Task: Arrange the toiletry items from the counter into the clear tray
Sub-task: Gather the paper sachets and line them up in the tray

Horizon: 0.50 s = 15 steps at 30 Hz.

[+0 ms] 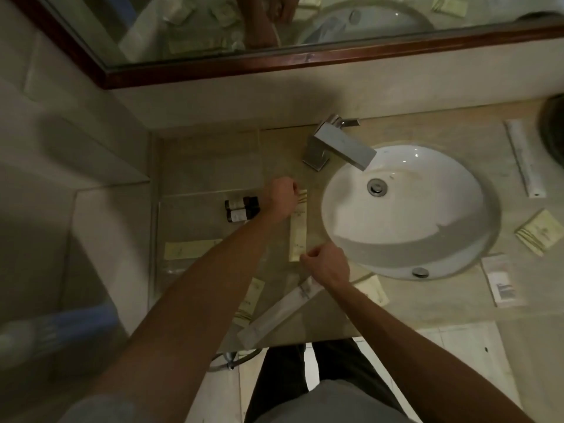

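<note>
A long cream packet (297,227) lies lengthwise between the clear tray (189,270) and the sink. My left hand (280,198) pinches its far end, and my right hand (327,264) pinches its near end. Two small dark bottles (239,208) lie side by side in the tray, with a flat cream packet (189,249) nearer to me. A long white sachet (279,312) and a cream packet (248,300) lie near the counter's front edge.
The white sink (409,212) and steel tap (338,145) sit right of my hands. Beyond the sink lie a long white sachet (523,160), folded cream packets (538,232) and a clear-wrapped item (500,282). Another cream packet (374,290) lies near the basin's front.
</note>
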Available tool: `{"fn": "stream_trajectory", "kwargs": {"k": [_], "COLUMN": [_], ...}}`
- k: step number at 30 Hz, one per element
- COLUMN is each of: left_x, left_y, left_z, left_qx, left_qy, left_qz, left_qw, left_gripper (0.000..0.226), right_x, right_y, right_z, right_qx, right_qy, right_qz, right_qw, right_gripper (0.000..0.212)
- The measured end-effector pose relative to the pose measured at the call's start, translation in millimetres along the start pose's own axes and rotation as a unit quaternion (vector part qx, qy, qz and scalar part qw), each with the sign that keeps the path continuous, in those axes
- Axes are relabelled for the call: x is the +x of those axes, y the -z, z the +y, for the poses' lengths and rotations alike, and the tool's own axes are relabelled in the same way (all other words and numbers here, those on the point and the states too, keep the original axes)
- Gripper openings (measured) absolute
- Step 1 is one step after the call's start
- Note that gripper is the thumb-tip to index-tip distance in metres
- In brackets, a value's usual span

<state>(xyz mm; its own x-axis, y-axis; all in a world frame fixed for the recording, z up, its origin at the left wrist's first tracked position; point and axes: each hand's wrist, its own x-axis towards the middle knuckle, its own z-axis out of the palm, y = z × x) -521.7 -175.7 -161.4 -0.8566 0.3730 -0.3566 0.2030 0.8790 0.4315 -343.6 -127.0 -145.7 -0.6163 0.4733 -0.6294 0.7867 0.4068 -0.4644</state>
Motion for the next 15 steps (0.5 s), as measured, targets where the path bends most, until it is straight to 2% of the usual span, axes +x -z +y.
{"fn": "stream_trajectory", "kwargs": {"k": [2, 5, 8, 11, 15], "left_x": [-7.4, -27.4, -67.2, -121.0, -157.6], "left_y": [-2.2, 4.0, 6.2, -20.4, -61.8], "left_z": [-2.1, 2.6, 2.9, -3.8, 0.5], "left_qx": [0.021, -0.011, -0.017, 0.025, -0.038], "left_qy": [0.006, 0.015, 0.03, 0.079, 0.228], "left_qz": [0.002, 0.054, 0.112, 0.074, 0.004], "left_qw": [1.0, 0.998, 0.993, 0.994, 0.973], "left_gripper": [0.013, 0.028, 0.026, 0.038, 0.067], "right_x": [2.7, 8.5, 29.3, 67.1, 122.5], "right_y": [3.9, 27.2, 59.2, 78.8, 79.3], "right_z": [4.9, 9.8, -2.3, -36.4, -80.9], "right_qx": [-0.013, -0.044, -0.064, -0.084, -0.173], "right_qy": [-0.006, 0.009, 0.082, 0.187, 0.235], "right_qz": [-0.017, -0.004, 0.042, 0.066, -0.035], "right_qw": [1.0, 0.999, 0.994, 0.976, 0.956], "right_gripper": [0.023, 0.027, 0.024, 0.022, 0.02]}}
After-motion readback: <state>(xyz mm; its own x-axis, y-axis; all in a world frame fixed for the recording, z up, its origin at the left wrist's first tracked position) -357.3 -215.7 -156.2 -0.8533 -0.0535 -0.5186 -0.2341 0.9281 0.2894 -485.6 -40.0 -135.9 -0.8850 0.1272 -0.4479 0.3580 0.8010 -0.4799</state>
